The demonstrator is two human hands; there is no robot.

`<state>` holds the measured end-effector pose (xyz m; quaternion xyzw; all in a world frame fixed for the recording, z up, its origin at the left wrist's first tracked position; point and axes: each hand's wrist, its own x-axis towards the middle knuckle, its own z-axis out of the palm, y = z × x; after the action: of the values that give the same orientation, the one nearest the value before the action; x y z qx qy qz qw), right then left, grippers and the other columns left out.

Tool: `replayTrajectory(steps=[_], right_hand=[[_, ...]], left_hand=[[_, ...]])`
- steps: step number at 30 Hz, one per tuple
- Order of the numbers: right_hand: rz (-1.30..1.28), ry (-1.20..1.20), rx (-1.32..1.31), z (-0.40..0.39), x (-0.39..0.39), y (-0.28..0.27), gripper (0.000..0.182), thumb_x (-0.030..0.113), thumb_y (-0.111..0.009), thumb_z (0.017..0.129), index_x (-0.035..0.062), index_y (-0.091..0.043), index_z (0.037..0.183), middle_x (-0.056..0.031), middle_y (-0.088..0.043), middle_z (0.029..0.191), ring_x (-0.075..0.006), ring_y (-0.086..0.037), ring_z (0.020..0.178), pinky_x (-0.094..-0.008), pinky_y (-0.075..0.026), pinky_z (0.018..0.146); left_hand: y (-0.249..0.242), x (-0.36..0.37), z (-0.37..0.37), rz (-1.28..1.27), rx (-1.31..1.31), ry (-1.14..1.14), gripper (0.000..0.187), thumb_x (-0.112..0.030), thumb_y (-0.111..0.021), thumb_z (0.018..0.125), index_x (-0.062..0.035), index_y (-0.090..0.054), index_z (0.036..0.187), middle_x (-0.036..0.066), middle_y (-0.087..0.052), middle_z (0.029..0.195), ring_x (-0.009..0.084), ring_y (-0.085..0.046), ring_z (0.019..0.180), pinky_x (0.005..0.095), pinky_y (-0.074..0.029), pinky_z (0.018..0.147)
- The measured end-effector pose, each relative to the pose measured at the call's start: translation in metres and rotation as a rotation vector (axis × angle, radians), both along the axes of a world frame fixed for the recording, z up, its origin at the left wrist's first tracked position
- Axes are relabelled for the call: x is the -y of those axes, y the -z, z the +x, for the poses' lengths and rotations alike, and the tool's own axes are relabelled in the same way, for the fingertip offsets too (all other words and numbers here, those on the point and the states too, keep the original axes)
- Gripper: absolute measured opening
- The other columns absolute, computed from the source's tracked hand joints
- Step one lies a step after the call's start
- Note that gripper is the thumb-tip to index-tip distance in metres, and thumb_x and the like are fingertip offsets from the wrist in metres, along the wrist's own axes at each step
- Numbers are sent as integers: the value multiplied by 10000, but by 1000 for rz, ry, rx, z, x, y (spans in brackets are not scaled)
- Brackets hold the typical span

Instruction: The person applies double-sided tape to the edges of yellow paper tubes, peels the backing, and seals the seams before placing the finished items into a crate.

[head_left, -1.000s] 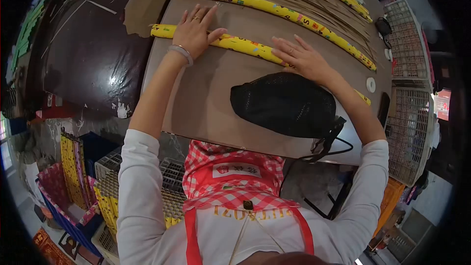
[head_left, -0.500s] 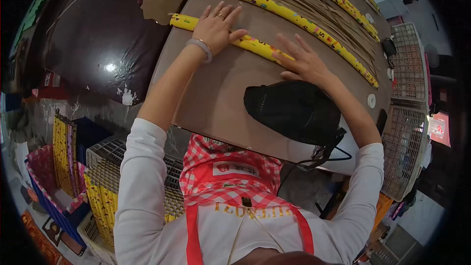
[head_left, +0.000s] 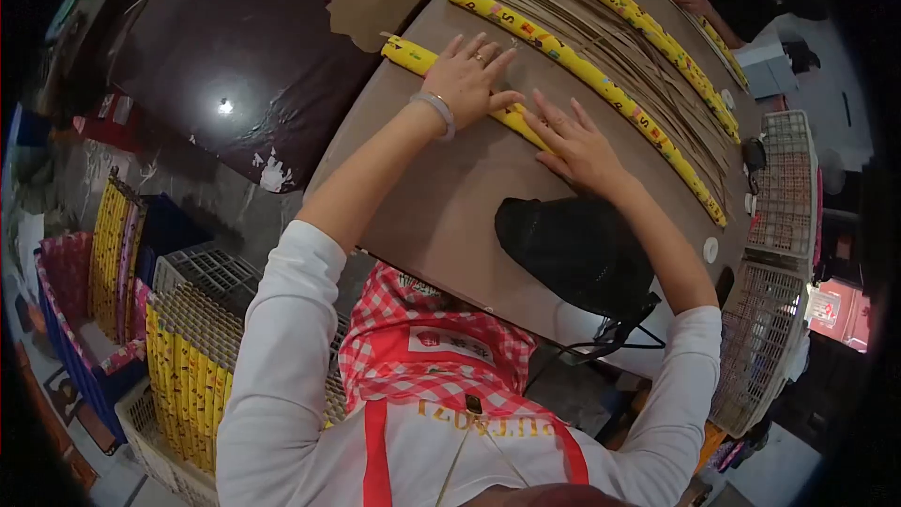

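On the brown table lies a long yellow patterned roll (head_left: 410, 54), near the front edge. My left hand (head_left: 466, 80) rests flat on it toward its left end, fingers spread, a ring and a bracelet on it. Over the roll's right part lies my right hand (head_left: 579, 144), its fingers apart and palm down. Farther back and parallel is a second yellow roll (head_left: 572, 64). A black cloth-like object (head_left: 572, 249) with a cord sits just below my right hand.
Thin brown strips (head_left: 601, 33) lie behind the second roll, near further yellow rolls (head_left: 648, 28). Another person's hand (head_left: 693, 0) shows at the top right. Crates (head_left: 784, 183) stand right; a bin of yellow rolls (head_left: 188, 394) stands lower left. White rings (head_left: 710, 250) lie on the table.
The view has shifted, so the table appears lower and farther right. My right hand is closer to my left hand along the roll. Another person's hand shows more clearly at the top right.
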<state>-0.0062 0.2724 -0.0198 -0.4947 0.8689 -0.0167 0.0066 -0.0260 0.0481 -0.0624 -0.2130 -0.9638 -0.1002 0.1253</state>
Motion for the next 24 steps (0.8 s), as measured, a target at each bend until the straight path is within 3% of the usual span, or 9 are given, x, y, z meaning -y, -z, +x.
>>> replayTrajectory(steps=[7, 10, 14, 15, 17, 20, 21, 23, 24], right_hand=[[-41, 10, 11, -1, -9, 12, 567, 246, -556, 814, 197, -341, 1336, -79, -265, 1408, -229, -340, 1249, -461, -229, 1031], [-23, -11, -8, -4, -14, 17, 545, 239, -547, 823, 187, -351, 1329, -79, -279, 1402, -233, -336, 1252, -458, -223, 1035], [-58, 42, 47, 3, -1, 3, 532, 233, -540, 829, 176, -357, 1325, -60, -268, 1411, -222, -330, 1257, -442, -214, 1043], [-59, 44, 50, 5, 0, 1, 532, 233, -540, 829, 176, -357, 1325, -60, -268, 1411, -222, -330, 1257, -442, -214, 1043], [-47, 66, 68, 5, 0, 0, 535, 232, -541, 829, 173, -355, 1327, -45, -260, 1416, -211, -332, 1256, -428, -214, 1046], [-59, 60, 61, 5, 0, 0, 534, 230, -537, 833, 172, -352, 1330, -45, -261, 1416, -208, -332, 1257, -424, -213, 1046], [-67, 64, 58, 6, -1, 0, 534, 230, -537, 833, 172, -352, 1330, -45, -261, 1416, -208, -332, 1257, -424, -213, 1046], [-67, 55, 51, 6, -1, 0, 524, 228, -530, 837, 172, -355, 1329, -44, -262, 1416, -207, -331, 1258, -424, -212, 1046], [-78, 58, 46, 4, -1, 1, 524, 228, -530, 837, 172, -355, 1329, -44, -262, 1416, -207, -331, 1258, -424, -212, 1046]], left_hand=[[-6, -19, 13, 96, -220, -55, 557, -444, -368, 890, -120, -303, 1338, 77, -392, 1327, 230, -284, 1279, 419, -165, 1058], [-1, -45, 27, 322, -86, 146, 552, -446, -350, 893, -137, -294, 1347, 77, -325, 1378, 227, -264, 1292, 407, -148, 1065], [2, -19, 19, 119, -37, 48, 625, -512, -347, 869, -132, -274, 1359, 80, -295, 1397, 220, -224, 1311, 395, -139, 1071], [13, -6, 13, 204, -103, -44, 635, -518, -341, 868, -120, -275, 1358, 80, -280, 1404, 221, -205, 1317, 386, -135, 1072], [3, 34, 6, 107, 37, -216, 650, -530, -325, 868, -107, -272, 1358, 79, -251, 1418, 227, -183, 1324, 377, -128, 1074], [9, 125, -6, -103, -115, -611, 700, -563, -285, 866, -74, -240, 1364, 85, -222, 1429, 252, -154, 1332, 400, -94, 1077], [25, 160, -10, -222, -190, -772, 705, -523, -381, 856, -72, -216, 1371, 104, -189, 1437, 248, -105, 1343, 408, -76, 1078], [-3, 183, 6, -358, -183, -1011, 626, -442, -494, 835, -41, -362, 1297, 164, -316, 1366, 289, -276, 1280, 404, -228, 1035], [-12, 179, 12, -364, -194, -1008, 626, -442, -494, 835, -41, -362, 1297, 164, -316, 1366, 289, -276, 1280, 404, -228, 1035]])
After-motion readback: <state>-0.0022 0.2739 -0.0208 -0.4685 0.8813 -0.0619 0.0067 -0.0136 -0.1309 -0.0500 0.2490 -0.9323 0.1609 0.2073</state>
